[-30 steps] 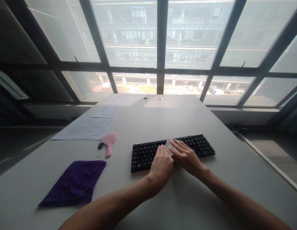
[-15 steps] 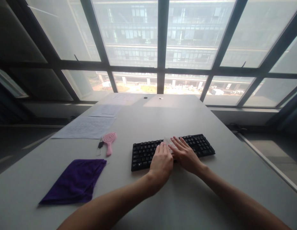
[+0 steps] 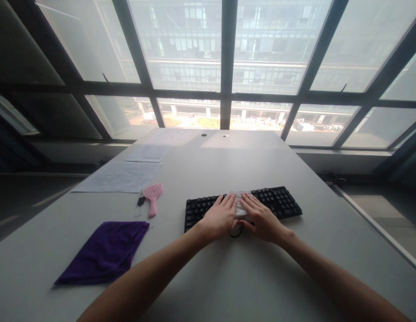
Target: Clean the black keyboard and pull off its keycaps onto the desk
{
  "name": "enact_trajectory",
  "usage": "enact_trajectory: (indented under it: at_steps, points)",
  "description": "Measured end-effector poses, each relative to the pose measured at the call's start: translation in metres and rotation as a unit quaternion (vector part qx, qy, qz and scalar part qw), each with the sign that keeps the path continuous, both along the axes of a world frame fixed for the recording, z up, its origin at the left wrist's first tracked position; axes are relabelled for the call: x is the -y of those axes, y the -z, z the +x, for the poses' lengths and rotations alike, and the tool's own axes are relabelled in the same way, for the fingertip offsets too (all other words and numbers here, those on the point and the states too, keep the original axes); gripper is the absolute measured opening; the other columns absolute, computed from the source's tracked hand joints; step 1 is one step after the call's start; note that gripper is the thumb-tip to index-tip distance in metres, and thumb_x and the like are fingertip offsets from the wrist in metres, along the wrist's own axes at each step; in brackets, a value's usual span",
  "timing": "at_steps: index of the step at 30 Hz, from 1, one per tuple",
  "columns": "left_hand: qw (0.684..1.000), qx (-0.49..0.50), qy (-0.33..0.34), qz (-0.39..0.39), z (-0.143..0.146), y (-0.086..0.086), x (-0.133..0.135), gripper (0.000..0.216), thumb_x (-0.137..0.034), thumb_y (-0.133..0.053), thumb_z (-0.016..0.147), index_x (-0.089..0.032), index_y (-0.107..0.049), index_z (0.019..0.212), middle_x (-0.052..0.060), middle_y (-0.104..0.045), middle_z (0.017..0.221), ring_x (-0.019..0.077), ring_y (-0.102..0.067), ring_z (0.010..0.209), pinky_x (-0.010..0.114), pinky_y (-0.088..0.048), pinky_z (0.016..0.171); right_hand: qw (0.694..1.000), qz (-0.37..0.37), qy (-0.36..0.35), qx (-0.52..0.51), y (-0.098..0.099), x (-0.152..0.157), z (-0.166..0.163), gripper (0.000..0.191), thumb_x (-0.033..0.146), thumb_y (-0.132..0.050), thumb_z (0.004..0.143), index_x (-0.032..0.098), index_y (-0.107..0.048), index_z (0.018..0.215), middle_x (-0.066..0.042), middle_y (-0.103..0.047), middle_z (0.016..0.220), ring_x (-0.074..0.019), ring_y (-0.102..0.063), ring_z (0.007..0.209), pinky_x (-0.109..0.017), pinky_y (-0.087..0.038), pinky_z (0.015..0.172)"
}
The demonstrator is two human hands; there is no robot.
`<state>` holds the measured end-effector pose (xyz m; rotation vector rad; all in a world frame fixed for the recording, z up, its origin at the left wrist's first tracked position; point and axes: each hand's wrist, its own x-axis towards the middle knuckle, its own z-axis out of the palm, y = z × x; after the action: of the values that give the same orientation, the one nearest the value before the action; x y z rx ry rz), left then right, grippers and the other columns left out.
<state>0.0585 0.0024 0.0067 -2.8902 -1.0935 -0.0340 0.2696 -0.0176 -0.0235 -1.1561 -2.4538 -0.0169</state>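
Observation:
A black keyboard (image 3: 278,201) lies across the middle of the grey table (image 3: 208,165). On its centre sits a white wipe or tissue (image 3: 240,202). My left hand (image 3: 219,218) rests flat on the keys left of the wipe, fingers stretched out and touching its edge. My right hand (image 3: 260,215) lies flat on the wipe's right side, fingers spread and pressing it onto the keys. Both forearms reach in from the bottom edge.
A purple cloth (image 3: 105,252) lies at the front left. A pink hairbrush (image 3: 152,197) and a small dark object (image 3: 140,203) sit behind it. Paper sheets (image 3: 119,176) lie at the back left. Large windows (image 3: 224,58) stand beyond the table's far edge.
Both hands have slid a little away from me across the keyboard with the wipe. The left hand has shifted left and flattened beside the wipe.

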Motion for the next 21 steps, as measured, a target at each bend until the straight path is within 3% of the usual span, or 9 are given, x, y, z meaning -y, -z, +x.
enact_trajectory:
  at_steps: [4, 11, 21]
  points:
    - [1.000, -0.004, -0.006, 0.024, 0.002, 0.001, 0.004, 0.067, -0.042, -0.047, 0.096, -0.002, -0.036, 0.150, 0.024, -0.032, 0.156, 0.0334, -0.030, 0.147, 0.047, -0.024, 0.119, 1.000, 0.000, -0.020, 0.002, 0.000, 0.000, 0.001, 0.065, 0.035, -0.059, 0.093, 0.007, -0.041, 0.149, -0.021, -0.040, 0.154, -0.0299, -0.035, 0.145, -0.049, -0.033, 0.119]
    - [0.995, -0.028, -0.019, 0.092, 0.018, 0.009, 0.021, 0.052, -0.021, -0.035, 0.099, 0.006, -0.046, 0.142, 0.027, -0.042, 0.149, 0.0331, -0.039, 0.142, 0.045, -0.030, 0.118, 0.999, 0.007, -0.035, -0.001, 0.001, -0.001, 0.003, 0.057, 0.029, -0.058, 0.094, 0.011, -0.047, 0.146, -0.018, -0.045, 0.151, -0.0285, -0.040, 0.143, -0.048, -0.036, 0.118]
    - [0.992, -0.028, -0.024, 0.117, 0.021, 0.011, 0.027, 0.050, -0.018, -0.036, 0.097, 0.007, -0.049, 0.139, 0.029, -0.043, 0.147, 0.0336, -0.043, 0.139, 0.046, -0.032, 0.118, 0.999, 0.009, -0.033, 0.002, -0.001, 0.002, 0.001, 0.054, 0.029, -0.056, 0.095, 0.009, -0.049, 0.144, -0.019, -0.046, 0.150, -0.0282, -0.040, 0.143, -0.048, -0.037, 0.118]
